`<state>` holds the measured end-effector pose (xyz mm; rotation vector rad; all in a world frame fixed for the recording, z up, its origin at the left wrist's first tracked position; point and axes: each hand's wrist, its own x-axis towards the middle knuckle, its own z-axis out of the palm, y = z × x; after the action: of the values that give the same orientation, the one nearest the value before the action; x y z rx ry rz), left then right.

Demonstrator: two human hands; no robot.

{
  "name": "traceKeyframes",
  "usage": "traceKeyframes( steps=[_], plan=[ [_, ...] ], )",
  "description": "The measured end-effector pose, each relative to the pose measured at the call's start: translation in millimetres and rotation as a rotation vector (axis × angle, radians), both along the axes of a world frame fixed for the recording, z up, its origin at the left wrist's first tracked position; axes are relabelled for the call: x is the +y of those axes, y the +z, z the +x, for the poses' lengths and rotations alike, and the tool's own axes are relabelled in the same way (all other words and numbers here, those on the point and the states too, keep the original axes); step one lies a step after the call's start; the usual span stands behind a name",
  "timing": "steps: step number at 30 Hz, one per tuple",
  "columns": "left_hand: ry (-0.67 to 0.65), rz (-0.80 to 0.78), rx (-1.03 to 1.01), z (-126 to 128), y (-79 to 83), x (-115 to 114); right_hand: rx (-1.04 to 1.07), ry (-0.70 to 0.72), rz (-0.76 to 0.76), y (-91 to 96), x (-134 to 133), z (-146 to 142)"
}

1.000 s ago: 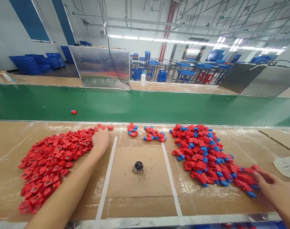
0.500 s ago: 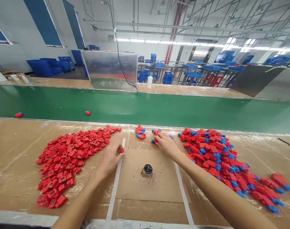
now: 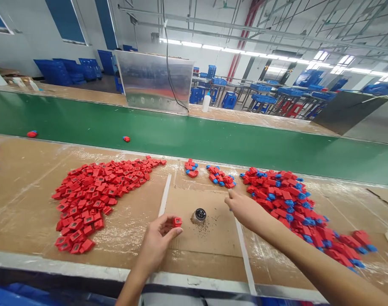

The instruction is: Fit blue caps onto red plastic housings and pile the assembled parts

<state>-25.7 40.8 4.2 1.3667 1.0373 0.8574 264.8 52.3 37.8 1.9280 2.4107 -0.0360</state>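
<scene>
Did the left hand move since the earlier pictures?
Yes. The left hand moved off the red pile and now sits beside the round metal jar, holding a red piece.

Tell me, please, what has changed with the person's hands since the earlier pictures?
The left hand has drawn back toward the person, pinching a small red block beside the metal jar. The right hand has lifted off the small red-and-blue cluster and moved back over the cardboard. The large red pile stayed as it was.
</scene>
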Motion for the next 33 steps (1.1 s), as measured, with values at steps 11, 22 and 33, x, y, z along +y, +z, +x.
traceKeyframes(
  steps=[11, 22, 33],
  plan=[
    [-0.008, -0.024, 0.005, 20.3, -15.1, -23.1, 0.458, 0.108, 0.037, 5.9, -22.1, -14.8],
    [-0.048, -0.003, -0.006, 20.7, -15.4, -28.6, 0.426, 0.207, 0.052, 11.0, -26.2, -37.3],
    [-0.067, -0.048, -0.055, 18.2, -16.5, -27.8, 0.079, 0.212, 0.097, 19.2, -33.8, -55.2]
  ],
)
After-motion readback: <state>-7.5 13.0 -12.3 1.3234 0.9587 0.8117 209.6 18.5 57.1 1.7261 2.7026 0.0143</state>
